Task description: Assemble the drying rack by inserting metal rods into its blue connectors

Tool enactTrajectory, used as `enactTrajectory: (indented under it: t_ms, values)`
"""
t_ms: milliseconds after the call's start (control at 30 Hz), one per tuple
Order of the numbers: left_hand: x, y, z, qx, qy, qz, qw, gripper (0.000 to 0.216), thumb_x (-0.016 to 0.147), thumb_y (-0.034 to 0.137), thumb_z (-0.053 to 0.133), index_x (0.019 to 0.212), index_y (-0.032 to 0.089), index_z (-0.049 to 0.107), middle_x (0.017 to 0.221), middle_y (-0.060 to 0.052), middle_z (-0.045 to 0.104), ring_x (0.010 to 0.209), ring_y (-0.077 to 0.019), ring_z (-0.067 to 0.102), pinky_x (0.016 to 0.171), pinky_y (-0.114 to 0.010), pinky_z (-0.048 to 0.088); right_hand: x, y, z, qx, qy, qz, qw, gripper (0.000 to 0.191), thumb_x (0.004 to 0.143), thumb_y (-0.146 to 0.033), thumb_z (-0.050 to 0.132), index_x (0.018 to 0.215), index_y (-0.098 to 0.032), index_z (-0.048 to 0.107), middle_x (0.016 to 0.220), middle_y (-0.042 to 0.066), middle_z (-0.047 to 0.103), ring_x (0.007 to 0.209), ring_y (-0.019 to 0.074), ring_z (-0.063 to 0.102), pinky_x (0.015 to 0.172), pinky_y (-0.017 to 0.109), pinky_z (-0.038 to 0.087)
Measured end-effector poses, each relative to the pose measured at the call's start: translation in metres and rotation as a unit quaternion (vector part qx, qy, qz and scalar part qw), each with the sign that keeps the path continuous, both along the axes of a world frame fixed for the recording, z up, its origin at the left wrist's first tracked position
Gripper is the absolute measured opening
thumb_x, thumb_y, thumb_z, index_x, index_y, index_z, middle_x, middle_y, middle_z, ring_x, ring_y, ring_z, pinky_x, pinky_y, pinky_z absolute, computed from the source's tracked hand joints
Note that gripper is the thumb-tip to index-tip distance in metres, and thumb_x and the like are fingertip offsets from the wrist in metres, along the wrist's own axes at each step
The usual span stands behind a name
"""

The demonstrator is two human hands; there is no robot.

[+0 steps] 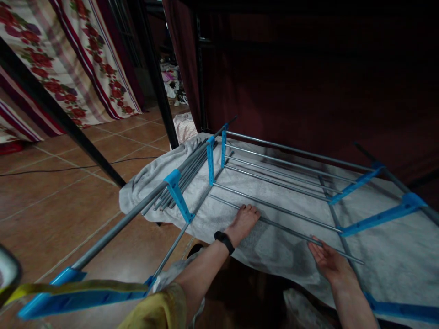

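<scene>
A thin grey metal rod (284, 228) lies low over the grey cloth, running left to right between my hands. My left hand (244, 220), with a black band at the wrist, is closed over it left of its middle. Near the rod's right end, my right hand (327, 258) has its fingers around it, palm turned partly up. Beyond both hands stands a partly built rack of grey tubes and blue plastic brackets (180, 196). Several crossbars (274, 203) span from its left brackets to the blue brackets (380, 219) on the right.
Several loose rods (188, 176) lie bundled on the grey cloth (137, 194) behind the left frame. A yellow strap (85, 287) crosses the near left bracket. Dark metal posts (161, 87) rise at the left. A black cable (85, 169) runs over the tiled floor (92, 205).
</scene>
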State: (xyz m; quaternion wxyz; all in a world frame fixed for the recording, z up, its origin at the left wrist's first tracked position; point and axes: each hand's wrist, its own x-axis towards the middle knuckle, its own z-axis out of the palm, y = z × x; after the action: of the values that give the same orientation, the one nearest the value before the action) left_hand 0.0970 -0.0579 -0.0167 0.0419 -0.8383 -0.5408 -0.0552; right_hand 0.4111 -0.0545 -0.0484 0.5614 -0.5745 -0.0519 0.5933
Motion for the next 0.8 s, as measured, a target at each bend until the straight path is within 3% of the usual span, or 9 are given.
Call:
enactTrajectory:
  t_ms: [800]
  values:
    - [0.011,-0.016,0.007,-0.021,0.003,0.005,1.0,0.022,0.097,0.009,0.042,0.11,0.015,0.059,0.112,-0.012,0.06,0.104,-0.0245,0.053,0.088,-0.039,0.039,-0.003,-0.001,0.008,-0.012,-0.025,-0.005,1.0,0.025,0.084,0.0,0.042,0.084,-0.017,0.061,0.093,0.006,0.068,0.084,0.0115,0.07,0.075,0.025,0.061]
